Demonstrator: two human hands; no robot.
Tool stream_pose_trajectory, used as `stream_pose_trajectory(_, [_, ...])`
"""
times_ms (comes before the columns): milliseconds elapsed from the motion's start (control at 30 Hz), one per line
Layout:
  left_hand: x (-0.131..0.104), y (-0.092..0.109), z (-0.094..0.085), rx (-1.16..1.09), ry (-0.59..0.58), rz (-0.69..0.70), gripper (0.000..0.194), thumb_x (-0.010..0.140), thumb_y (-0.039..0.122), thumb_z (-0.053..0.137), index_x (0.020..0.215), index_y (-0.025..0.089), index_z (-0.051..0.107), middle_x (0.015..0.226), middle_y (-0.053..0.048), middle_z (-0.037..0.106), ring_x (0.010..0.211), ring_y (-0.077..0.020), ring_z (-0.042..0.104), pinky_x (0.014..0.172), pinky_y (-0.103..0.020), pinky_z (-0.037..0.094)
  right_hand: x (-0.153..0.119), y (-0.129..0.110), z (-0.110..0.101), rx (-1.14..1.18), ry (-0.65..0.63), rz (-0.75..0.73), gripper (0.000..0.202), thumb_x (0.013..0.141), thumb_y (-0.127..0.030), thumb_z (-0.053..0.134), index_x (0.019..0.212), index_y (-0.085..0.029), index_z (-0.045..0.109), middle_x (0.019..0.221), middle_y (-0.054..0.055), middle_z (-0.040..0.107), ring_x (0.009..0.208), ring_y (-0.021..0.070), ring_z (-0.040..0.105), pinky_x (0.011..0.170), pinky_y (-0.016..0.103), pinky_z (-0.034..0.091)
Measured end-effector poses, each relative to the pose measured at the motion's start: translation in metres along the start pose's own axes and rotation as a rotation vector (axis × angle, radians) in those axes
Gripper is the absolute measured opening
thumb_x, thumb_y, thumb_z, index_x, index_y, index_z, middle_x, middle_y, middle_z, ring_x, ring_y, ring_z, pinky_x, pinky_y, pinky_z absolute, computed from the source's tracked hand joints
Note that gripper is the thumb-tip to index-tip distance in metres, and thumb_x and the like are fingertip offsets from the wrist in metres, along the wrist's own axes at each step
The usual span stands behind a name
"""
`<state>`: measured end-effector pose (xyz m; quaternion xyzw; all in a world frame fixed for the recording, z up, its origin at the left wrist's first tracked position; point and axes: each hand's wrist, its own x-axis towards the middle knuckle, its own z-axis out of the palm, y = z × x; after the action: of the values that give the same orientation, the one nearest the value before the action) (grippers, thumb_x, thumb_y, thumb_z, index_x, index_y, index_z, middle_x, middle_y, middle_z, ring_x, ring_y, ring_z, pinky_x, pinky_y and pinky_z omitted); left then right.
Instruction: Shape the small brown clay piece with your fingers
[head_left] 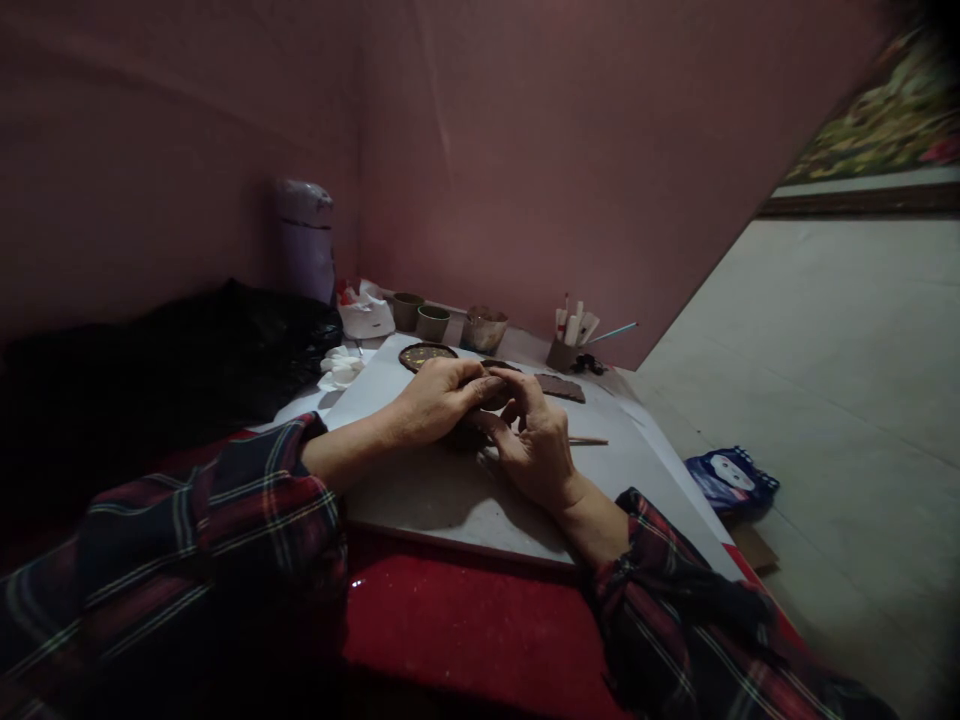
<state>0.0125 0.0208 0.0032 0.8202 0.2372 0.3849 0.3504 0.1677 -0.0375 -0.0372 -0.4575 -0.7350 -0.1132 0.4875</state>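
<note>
— So, what do the hands hold?
— Both close on a dark lump of clay (pixel 496 392): the left hand (pixel 439 398) curls over it from above, and the right hand (pixel 534 445) pinches it from below, just above the grey board (pixel 450 500).
— And nearby?
— A round dark disc (pixel 427 355) and a flat clay slab (pixel 561 387) lie behind; a thin stick (pixel 589 441) lies beside the right hand.

Red-and-navy plaid sleeves (pixel 247 520), seemingly flannel, cuffs pushed back from both wrists.
</note>
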Motion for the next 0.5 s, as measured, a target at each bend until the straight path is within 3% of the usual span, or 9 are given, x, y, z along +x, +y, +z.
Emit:
stream_pose_trajectory(300, [-0.0006, 0.0008, -0.0001, -0.001, 0.037, 0.088, 0.039, 0.09, 0.045, 0.052, 0.071, 0.013, 0.065, 0.066, -0.001, 0.06, 0.063, -0.0102, 0.05, 0.059, -0.022, 0.037, 0.0022, -0.003, -0.0018, 0.003, 0.093, 0.055, 0.029, 0.084, -0.033, 0.071, 0.105, -0.021, 0.057, 0.088, 0.0, 0.072, 0.058, 0.0092, 0.06, 0.057, 0.024, 0.047])
stream_pose_trajectory(500, [-0.0012, 0.0015, -0.0002, 0.071, 0.013, 0.03, 0.04, 0.089, 0.045, 0.053, 0.071, 0.012, 0.065, 0.062, -0.001, 0.057, 0.06, -0.01, 0.047, 0.055, -0.022, 0.033, 0.0007, -0.001, -0.0001, -0.025, 0.07, 0.069, 0.029, 0.081, -0.03, 0.071, 0.106, -0.02, 0.058, 0.087, 0.0, 0.071, 0.061, 0.0102, 0.061, 0.059, 0.025, 0.047])
